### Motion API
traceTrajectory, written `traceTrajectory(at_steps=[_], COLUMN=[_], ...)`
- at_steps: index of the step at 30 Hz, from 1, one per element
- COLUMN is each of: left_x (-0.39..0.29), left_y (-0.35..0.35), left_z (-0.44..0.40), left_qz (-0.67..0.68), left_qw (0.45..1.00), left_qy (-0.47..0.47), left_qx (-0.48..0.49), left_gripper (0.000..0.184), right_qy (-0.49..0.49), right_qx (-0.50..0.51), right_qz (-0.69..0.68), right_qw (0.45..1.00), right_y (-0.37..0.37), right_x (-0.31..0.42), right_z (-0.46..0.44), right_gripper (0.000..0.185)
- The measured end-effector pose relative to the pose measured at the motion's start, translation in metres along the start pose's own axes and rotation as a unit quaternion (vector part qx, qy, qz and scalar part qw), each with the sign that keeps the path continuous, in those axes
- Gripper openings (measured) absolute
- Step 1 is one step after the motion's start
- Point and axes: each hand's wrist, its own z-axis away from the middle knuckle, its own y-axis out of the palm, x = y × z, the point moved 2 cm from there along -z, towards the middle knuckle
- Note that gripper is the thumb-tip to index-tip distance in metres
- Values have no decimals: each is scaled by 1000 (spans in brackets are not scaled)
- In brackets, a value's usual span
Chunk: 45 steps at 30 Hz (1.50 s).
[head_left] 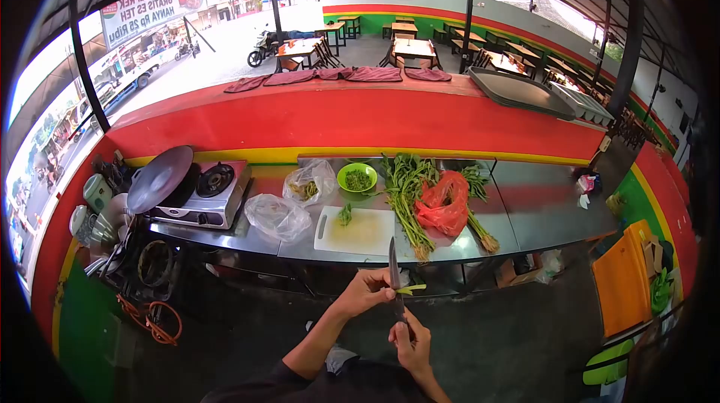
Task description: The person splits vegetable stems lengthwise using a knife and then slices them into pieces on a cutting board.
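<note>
In front of the counter edge, my left hand [366, 293] is closed on a pale green vegetable stem [412, 289]. My right hand [412, 344] grips the dark handle of a knife [394, 262], whose blade points up and lies against the stem. Just beyond sits a white cutting board [360, 234] with a small piece of leafy green [345, 215] on it. Behind the board is a lime-green bowl [344, 180] of chopped greens. Bunches of long-stemmed leafy greens [405, 197] lie to the right, partly under a red plastic bag [442, 206].
Clear plastic bags [277, 217] rest left of the board. Further left stands a gas stove [217, 197] with a large wok [160, 178] leaning beside its burner. A red wall [352, 118] rises behind the steel counter [525, 200]. An orange panel [621, 283] stands at right.
</note>
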Motion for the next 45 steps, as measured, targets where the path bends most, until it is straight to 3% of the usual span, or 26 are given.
traceTrajectory(at_steps=[1,13,30,45], left_x=[0,-1,-3,18], left_y=[0,-2,2,13], left_z=[1,9,6,-4], left_qz=[-7,-60,-28,-37], left_qw=[1000,997,999,999], left_qy=[1,-16,23,-31], left_qx=[12,38,-15,6], left_gripper=[13,9,19,15], right_qy=[-1,-34,-22,-51], right_qx=[-6,4,10,-13], right_qz=[-3,11,23,25], right_qw=[1000,999,999,998], right_y=[-1,-3,0,-20], right_x=[0,-6,-5,4], right_z=[1,3,-5,-8], right_gripper=[39,39,39,37])
